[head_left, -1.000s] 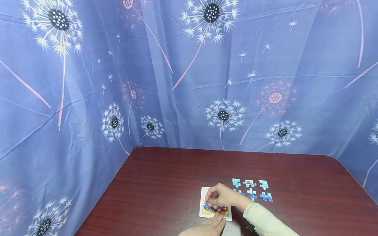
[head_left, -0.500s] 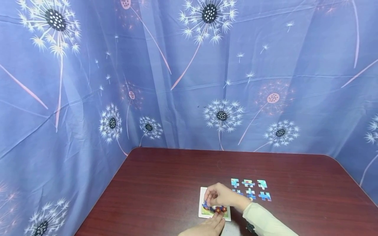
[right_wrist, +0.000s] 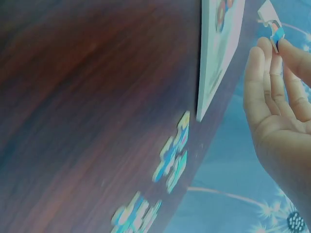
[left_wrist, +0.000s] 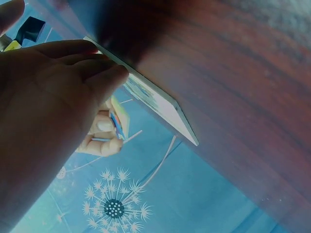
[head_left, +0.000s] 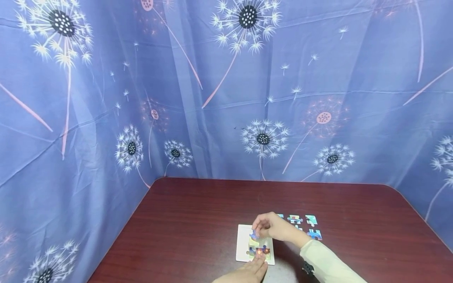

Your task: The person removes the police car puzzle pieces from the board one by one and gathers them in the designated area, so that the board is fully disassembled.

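Observation:
A white-framed puzzle board (head_left: 242, 248) lies near the front of the table, with joined pieces showing a red vehicle (head_left: 263, 251) along its lower part. My left hand (head_left: 244, 272) rests on the board's near edge, fingers extended. Above the board, my right hand (head_left: 277, 228) pinches a blue and yellow puzzle piece (head_left: 253, 236) between thumb and fingers. That puzzle piece (right_wrist: 277, 34) is clear of the board in the right wrist view, tilted. From the left wrist view, the raised piece (left_wrist: 119, 125) appears beyond my left hand (left_wrist: 58, 92).
Several loose puzzle pieces (head_left: 311, 220) lie on the dark red wooden table (head_left: 191, 228) right of the board, some partly behind my right hand. A blue curtain (head_left: 212, 157) with dandelion print borders the table at back and sides.
My right hand has lifted the puzzle piece up from the board and shifted slightly right and away. The left hand stays on the board's near edge. The head view has turned slightly right.

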`<state>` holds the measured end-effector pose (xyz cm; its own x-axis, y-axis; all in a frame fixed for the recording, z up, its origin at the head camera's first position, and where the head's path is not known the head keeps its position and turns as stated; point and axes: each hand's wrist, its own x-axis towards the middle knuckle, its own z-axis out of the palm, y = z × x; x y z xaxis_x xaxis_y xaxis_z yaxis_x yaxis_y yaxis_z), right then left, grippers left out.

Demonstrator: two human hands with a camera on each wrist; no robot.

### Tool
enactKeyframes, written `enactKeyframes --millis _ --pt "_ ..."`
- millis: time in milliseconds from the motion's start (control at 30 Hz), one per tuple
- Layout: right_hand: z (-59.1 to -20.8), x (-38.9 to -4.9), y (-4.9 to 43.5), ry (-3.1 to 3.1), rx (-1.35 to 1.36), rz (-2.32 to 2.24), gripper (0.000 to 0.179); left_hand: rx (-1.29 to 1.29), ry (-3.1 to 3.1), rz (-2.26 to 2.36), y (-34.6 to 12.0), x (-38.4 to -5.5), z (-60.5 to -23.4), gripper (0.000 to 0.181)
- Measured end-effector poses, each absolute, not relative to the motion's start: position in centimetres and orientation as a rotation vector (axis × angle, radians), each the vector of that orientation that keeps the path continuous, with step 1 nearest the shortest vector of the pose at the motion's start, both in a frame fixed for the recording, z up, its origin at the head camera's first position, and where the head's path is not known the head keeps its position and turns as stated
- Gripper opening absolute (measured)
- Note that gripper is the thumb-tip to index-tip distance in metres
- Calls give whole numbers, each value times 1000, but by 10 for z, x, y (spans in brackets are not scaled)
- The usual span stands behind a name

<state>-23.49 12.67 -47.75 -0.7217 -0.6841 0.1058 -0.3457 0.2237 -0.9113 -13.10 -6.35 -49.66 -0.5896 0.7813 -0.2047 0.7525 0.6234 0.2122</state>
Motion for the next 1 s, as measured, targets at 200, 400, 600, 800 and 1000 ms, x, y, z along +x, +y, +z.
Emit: enactKeyframes --millis 200,400,600,800,1000 --pt "-473 -233 144 2242 -921 -1498 14 1250 2576 164 -62 -129 -495 70" --pt "-472 -232 159 2216 -872 -1531 16 1268 2611 149 -63 -128 -496 69" --pt "-475 -232 174 2241 -812 -1516 14 1249 2610 140 -62 -129 -496 69" --pt "-475 -232 192 2287 -796 -1518 14 1234 2610 142 -60 -129 -493 71" --pt "-476 -227 210 2252 -868 -1550 14 1255 2637 107 -59 -127 -490 69"
